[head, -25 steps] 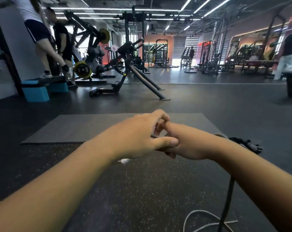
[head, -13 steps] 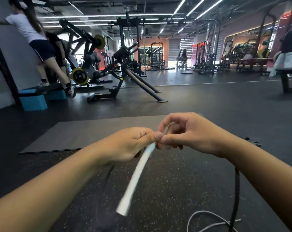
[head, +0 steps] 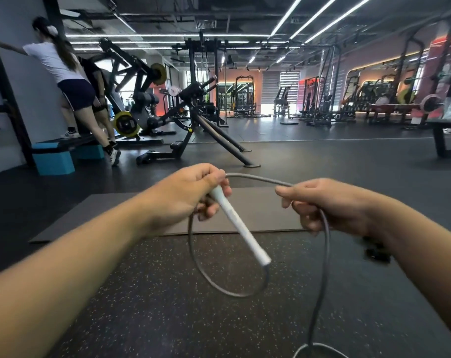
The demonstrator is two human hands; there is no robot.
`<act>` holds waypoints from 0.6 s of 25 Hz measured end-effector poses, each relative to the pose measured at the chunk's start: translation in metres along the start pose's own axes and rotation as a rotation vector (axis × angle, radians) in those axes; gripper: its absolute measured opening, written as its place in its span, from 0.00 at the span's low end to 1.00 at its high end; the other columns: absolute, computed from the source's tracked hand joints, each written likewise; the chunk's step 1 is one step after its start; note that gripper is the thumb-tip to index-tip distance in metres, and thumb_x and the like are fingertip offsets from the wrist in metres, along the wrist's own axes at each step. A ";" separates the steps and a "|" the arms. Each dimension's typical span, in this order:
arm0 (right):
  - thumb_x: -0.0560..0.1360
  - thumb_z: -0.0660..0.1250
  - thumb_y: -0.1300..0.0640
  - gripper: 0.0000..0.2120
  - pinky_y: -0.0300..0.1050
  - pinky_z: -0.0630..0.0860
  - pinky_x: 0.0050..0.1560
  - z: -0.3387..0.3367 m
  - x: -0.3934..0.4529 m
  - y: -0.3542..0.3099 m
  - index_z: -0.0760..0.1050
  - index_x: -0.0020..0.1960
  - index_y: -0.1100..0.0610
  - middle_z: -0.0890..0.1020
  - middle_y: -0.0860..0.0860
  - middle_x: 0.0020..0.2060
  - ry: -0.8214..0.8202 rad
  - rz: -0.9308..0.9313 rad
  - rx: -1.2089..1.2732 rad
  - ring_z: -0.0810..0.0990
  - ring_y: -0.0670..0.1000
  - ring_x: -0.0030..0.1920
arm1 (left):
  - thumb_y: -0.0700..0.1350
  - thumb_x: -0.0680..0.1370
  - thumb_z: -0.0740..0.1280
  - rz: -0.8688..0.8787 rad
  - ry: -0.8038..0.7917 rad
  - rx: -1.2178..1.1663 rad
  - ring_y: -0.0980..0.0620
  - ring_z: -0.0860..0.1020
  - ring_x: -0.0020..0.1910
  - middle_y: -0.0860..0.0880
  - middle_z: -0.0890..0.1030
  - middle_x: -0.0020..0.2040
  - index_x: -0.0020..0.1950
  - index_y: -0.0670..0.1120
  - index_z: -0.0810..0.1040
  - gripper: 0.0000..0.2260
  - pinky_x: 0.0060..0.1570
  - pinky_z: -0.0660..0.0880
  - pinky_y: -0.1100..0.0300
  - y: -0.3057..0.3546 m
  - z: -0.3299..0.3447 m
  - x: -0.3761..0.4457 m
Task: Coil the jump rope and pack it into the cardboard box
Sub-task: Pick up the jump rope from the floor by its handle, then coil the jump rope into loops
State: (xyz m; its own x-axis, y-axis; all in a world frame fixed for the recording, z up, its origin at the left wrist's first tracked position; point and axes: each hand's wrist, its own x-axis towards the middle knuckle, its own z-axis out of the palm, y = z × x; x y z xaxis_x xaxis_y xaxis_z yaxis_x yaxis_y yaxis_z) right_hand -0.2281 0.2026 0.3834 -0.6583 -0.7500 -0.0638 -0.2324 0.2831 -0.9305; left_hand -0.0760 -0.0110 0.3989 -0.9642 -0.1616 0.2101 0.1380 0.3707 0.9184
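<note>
The left hand [head: 191, 195] is closed around the top of a slim white plastic jump-rope handle [head: 238, 224], which slants down to the right. The grey rubbery rope cord [head: 258, 178] arcs from that fist to the right hand [head: 330, 205], pinched there, then hangs to the speckled black rubber floor [head: 154, 306]. A loop dangles below, in front of the near edge of the grey rectangular mat [head: 103, 210].

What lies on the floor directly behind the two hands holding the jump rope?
A flat grey mat lies on the speckled floor behind the left hand and right hand. Both hands and the white handle cover parts of it. No cardboard box shows.
</note>
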 end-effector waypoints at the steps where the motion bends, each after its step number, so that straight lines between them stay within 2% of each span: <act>1: 0.73 0.73 0.49 0.12 0.42 0.75 0.26 0.002 0.000 0.005 0.78 0.45 0.58 0.66 0.49 0.26 -0.027 0.011 0.187 0.73 0.50 0.24 | 0.46 0.85 0.56 0.025 0.044 -0.164 0.54 0.73 0.28 0.52 0.78 0.31 0.54 0.37 0.74 0.13 0.28 0.71 0.62 -0.005 0.007 0.000; 3: 0.71 0.73 0.49 0.11 0.41 0.73 0.23 0.004 -0.002 0.015 0.77 0.43 0.56 0.65 0.48 0.24 -0.077 0.025 0.420 0.70 0.48 0.22 | 0.47 0.85 0.56 0.057 0.177 -0.396 0.54 0.71 0.28 0.48 0.76 0.33 0.52 0.37 0.74 0.14 0.27 0.69 0.62 -0.015 0.022 0.001; 6: 0.73 0.74 0.45 0.13 0.41 0.62 0.22 -0.014 -0.017 0.034 0.78 0.42 0.55 0.58 0.47 0.23 -0.133 0.047 0.412 0.58 0.47 0.21 | 0.48 0.85 0.56 0.074 0.444 -0.541 0.54 0.71 0.28 0.47 0.74 0.35 0.49 0.40 0.75 0.14 0.29 0.69 0.61 -0.022 0.011 0.003; 8: 0.71 0.75 0.40 0.19 0.44 0.61 0.27 -0.024 -0.025 0.046 0.79 0.44 0.57 0.57 0.48 0.26 -0.129 0.014 0.424 0.54 0.49 0.23 | 0.48 0.86 0.56 0.086 0.633 -0.724 0.55 0.72 0.29 0.47 0.76 0.39 0.49 0.42 0.75 0.13 0.31 0.71 0.61 -0.021 -0.003 0.004; 11: 0.63 0.79 0.35 0.32 0.48 0.50 0.35 -0.002 -0.015 0.052 0.83 0.56 0.59 0.63 0.50 0.31 -0.051 -0.152 0.601 0.51 0.47 0.27 | 0.48 0.86 0.56 0.089 0.799 -1.002 0.56 0.77 0.28 0.47 0.80 0.45 0.51 0.44 0.73 0.10 0.30 0.78 0.63 -0.020 0.008 0.005; 13: 0.63 0.79 0.35 0.37 0.44 0.54 0.32 0.030 -0.003 0.042 0.81 0.63 0.57 0.68 0.48 0.33 -0.053 -0.275 0.713 0.54 0.46 0.29 | 0.47 0.86 0.56 0.047 0.837 -1.134 0.54 0.80 0.31 0.44 0.80 0.48 0.51 0.44 0.71 0.10 0.33 0.81 0.62 -0.021 0.033 0.005; 15: 0.68 0.76 0.38 0.34 0.41 0.60 0.30 0.056 0.006 0.031 0.79 0.66 0.58 0.69 0.47 0.33 0.002 -0.354 0.764 0.57 0.46 0.29 | 0.47 0.86 0.55 0.033 0.890 -1.251 0.51 0.82 0.35 0.42 0.80 0.51 0.52 0.44 0.70 0.09 0.36 0.83 0.60 -0.022 0.051 0.005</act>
State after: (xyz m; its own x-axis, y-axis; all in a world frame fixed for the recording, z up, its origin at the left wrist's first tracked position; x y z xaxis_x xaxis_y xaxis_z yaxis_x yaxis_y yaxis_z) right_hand -0.1991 0.1734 0.3340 -0.6389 -0.7174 0.2778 0.1225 -0.4514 -0.8839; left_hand -0.0958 0.0265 0.3623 -0.5764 -0.8152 -0.0570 0.6910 -0.5235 0.4985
